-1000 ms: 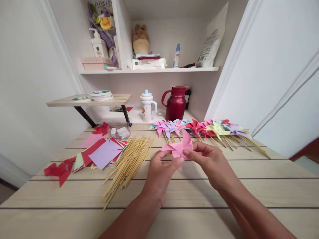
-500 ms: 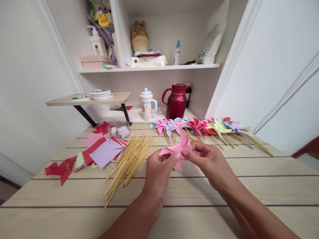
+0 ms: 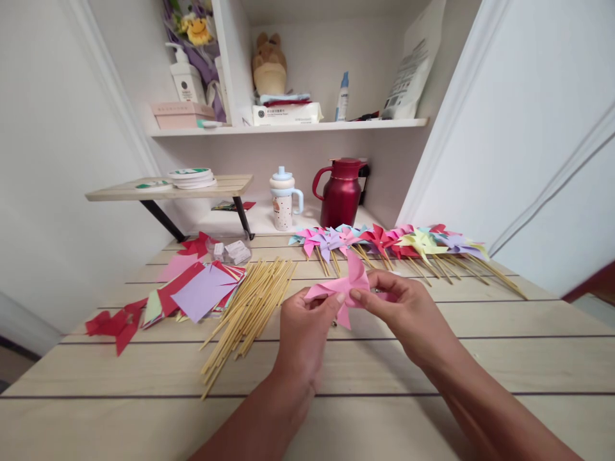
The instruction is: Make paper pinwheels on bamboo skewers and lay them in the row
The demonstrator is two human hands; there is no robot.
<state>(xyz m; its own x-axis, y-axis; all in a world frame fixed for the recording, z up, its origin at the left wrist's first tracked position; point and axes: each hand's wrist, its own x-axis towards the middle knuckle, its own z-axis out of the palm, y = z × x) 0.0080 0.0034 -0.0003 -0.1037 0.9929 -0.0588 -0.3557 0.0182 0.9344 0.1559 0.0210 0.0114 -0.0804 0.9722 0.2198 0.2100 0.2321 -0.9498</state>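
Note:
A pink paper pinwheel (image 3: 356, 274) is held above the table between both hands, its folded blades pointing several ways. My left hand (image 3: 307, 320) pinches its left side, thumb near the centre. From the right, my right hand (image 3: 398, 307) grips it between thumb and fingers, the thumb also close to the centre. Part of the pinwheel is hidden behind the fingers. A tiny dark object (image 3: 335, 324) shows beside the left wrist, too small to name. Left of my hands lies a loose pile of thin wooden sticks (image 3: 247, 320).
Finished pinwheels on sticks (image 3: 379, 242) lie in a row at the back right. Coloured paper sheets (image 3: 204, 294) and a red folded paper (image 3: 118, 325) are at the left. Behind stand a cup (image 3: 283, 208), a red jug (image 3: 342, 195) and a small raised shelf (image 3: 221, 187).
Both hands keep their hold on the pink pinwheel with hardly any movement. The view has tipped very slightly.

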